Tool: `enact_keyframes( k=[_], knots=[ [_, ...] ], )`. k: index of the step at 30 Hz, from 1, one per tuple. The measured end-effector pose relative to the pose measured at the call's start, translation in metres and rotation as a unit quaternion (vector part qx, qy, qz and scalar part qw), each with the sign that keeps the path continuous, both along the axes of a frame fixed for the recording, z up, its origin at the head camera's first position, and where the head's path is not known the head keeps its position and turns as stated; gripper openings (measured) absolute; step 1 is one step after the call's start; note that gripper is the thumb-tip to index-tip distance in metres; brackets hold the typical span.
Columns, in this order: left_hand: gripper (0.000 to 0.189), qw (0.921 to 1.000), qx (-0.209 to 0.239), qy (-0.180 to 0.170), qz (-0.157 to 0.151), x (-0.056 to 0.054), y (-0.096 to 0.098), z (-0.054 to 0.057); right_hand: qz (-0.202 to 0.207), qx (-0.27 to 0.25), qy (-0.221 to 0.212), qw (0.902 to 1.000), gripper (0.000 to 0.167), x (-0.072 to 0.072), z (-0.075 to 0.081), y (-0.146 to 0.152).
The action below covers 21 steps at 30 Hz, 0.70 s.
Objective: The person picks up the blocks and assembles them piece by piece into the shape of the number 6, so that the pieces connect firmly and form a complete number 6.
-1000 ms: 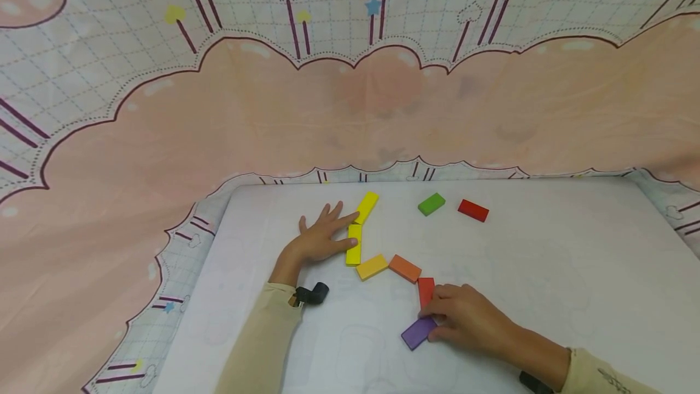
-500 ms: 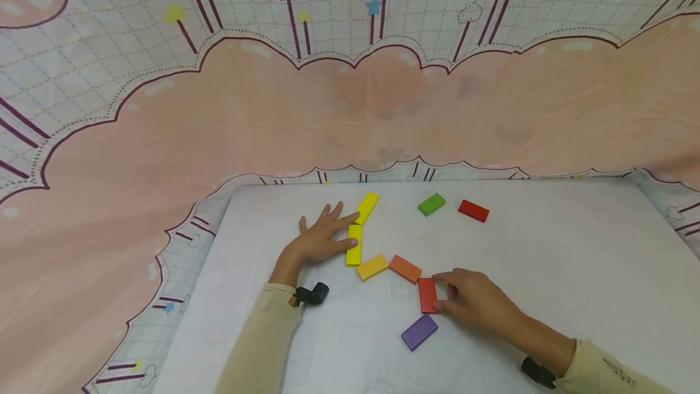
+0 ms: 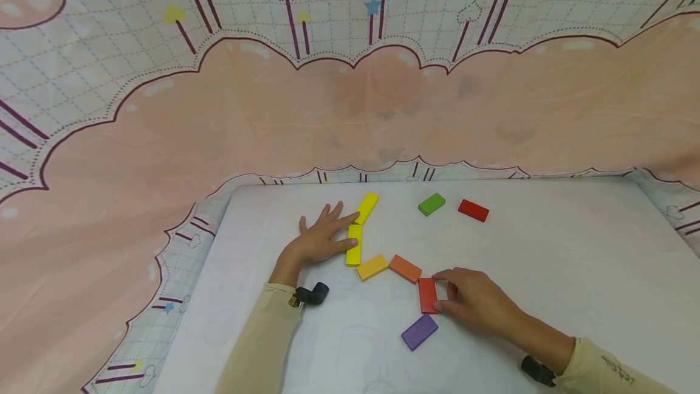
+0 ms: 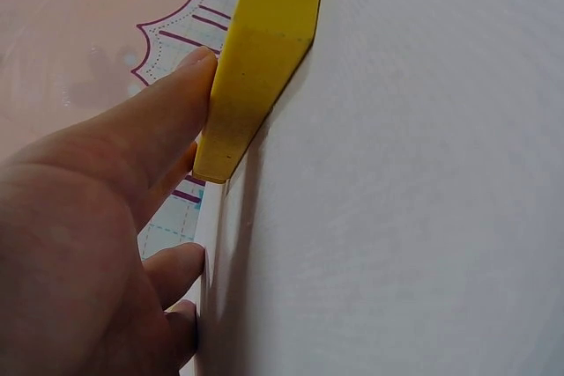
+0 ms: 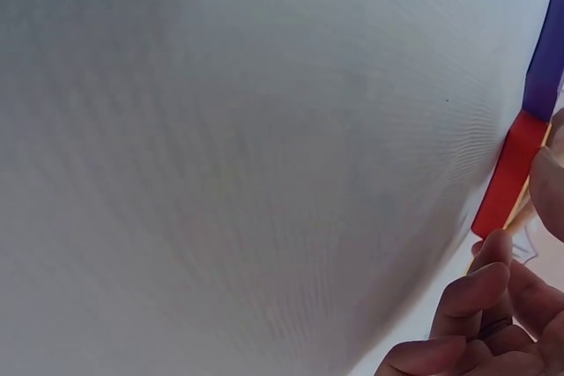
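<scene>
Flat rectangular wooden blocks lie end to end in a bent chain on the white table. My left hand (image 3: 322, 239) rests with fingers spread; its thumb lies on one yellow block (image 3: 354, 254), and its index fingertip is at the farther yellow block (image 3: 368, 204). From there the chain runs through a yellow-orange block (image 3: 372, 267), an orange block (image 3: 405, 268), a red block (image 3: 427, 295) and a purple block (image 3: 419, 332). My right hand (image 3: 481, 300) pinches the red block at its right-hand corners, thumb near and index finger far. The right wrist view shows the red block (image 5: 511, 173) meeting the purple one.
A green block (image 3: 432, 204) and a dark red block (image 3: 473, 210) lie apart near the back of the white table (image 3: 574, 272). Behind the far edge hangs a patterned pink and white cloth (image 3: 383, 114). Black cameras sit on both wrists.
The right hand has moved from the purple block up to the right side of the red block. The purple block lies where it was. The left hand has not moved.
</scene>
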<state>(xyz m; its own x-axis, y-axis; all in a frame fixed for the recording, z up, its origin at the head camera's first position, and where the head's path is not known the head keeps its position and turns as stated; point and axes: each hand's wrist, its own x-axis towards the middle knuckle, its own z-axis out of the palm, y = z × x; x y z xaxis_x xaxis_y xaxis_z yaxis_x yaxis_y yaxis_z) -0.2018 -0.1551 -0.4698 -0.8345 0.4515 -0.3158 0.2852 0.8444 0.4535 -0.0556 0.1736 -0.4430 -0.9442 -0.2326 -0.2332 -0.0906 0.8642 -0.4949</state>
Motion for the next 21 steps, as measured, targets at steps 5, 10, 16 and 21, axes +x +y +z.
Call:
enact_keyframes(
  k=[5,10,16,21],
  knots=[
    [0.070,1.0000,0.002,0.001,-0.001,0.000,0.000,0.001,0.002,-0.012,-0.001,0.9999,0.049,-0.001,-0.002,0.002],
    [0.071,1.0000,0.001,0.000,-0.002,0.001,0.000,0.002,0.017,-0.038,-0.004,0.9991,0.050,-0.008,-0.002,0.009],
    [0.071,1.0000,0.006,-0.004,0.001,0.001,0.001,0.003,-0.024,-0.051,0.027,0.9980,0.049,-0.034,0.004,0.027],
    [0.070,1.0000,0.007,-0.002,0.001,0.001,0.000,0.002,-0.080,-0.032,0.074,0.9936,0.053,-0.064,0.011,0.048]
  ],
)
